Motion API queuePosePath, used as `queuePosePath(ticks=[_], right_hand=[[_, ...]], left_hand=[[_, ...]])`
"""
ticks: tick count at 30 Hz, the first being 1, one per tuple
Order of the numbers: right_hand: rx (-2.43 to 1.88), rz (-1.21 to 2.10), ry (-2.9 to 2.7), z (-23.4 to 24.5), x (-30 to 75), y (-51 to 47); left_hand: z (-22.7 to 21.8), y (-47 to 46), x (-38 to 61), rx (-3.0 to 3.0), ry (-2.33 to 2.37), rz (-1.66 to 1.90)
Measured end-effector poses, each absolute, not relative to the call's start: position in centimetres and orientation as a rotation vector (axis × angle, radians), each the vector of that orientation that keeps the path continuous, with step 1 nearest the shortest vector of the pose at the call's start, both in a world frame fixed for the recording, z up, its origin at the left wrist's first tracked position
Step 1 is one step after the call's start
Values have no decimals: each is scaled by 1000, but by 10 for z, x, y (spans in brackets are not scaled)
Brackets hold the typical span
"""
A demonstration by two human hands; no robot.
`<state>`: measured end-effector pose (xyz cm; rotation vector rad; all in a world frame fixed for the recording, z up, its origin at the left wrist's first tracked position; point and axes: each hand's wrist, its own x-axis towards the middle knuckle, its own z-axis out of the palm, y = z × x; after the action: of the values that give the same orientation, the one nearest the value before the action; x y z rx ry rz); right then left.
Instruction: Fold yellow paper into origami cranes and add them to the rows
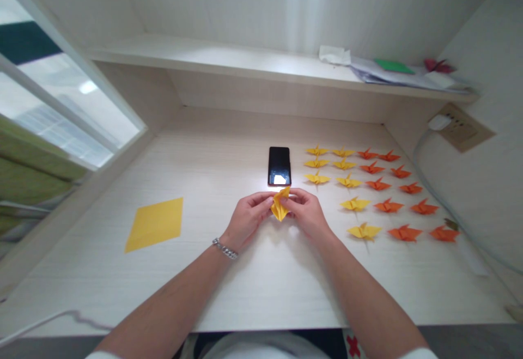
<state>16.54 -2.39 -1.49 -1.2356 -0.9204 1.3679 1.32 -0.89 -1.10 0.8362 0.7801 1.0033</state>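
Observation:
Between my two hands is a partly folded piece of yellow origami paper (280,206), held above the desk with its pointed end up. My left hand (251,214) pinches its left side with thumb and fingers. From the other side my right hand (305,210) grips it, the thumb lying across the folds. Flat on the desk to the left lies a yellow paper sheet (157,224). Rows of folded paper cranes stand on the right: yellow cranes (355,204) in the nearer columns and orange cranes (388,206) beyond them.
A black phone (279,166) lies just beyond my hands. A shelf (229,56) crosses the back, bearing papers (392,73) and a crumpled tissue (334,55). On the right wall a charger (439,123) sits in the socket, its cable (445,201) running down beside the cranes.

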Motion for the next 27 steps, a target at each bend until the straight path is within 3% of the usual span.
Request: queuePosePath(ticks=[14,27], right_hand=[[-1278,1210,-1067,-15,166,-24],[-1216,1294,-1124,-13,172,-25]], left_hand=[[-14,-9,14,854,726,923],[-13,-8,11,868,747,942]])
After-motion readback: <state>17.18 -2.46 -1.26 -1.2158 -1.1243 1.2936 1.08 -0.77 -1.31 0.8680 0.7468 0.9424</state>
